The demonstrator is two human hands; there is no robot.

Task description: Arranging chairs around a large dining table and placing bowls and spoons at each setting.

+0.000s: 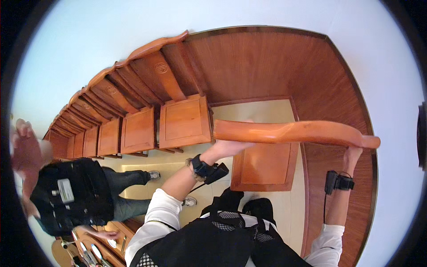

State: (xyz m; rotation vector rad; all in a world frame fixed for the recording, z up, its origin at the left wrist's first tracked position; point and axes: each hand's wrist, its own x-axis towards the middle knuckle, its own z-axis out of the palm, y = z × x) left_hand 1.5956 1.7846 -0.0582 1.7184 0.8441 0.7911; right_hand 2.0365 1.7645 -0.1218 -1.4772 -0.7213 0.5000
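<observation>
Before me is a wooden chair, its curved top rail (287, 131) nearest the camera and its panelled seat (265, 167) below. My left hand (233, 147) is at the left part of the rail, the palm under and behind it, with the fingers largely hidden by the wood. Near the rail's right end, my right hand (353, 155) holds it from behind, and its fingers are mostly hidden too. Each of my wrists wears a black strap with a small device.
A row of matching wooden chairs (183, 121) lines the panelled wall (247, 63) to the left. Another person (76, 197) in a dark top stands at the lower left, beside a wooden surface (110, 255) with several utensils on it. Wood panelling also runs along the right.
</observation>
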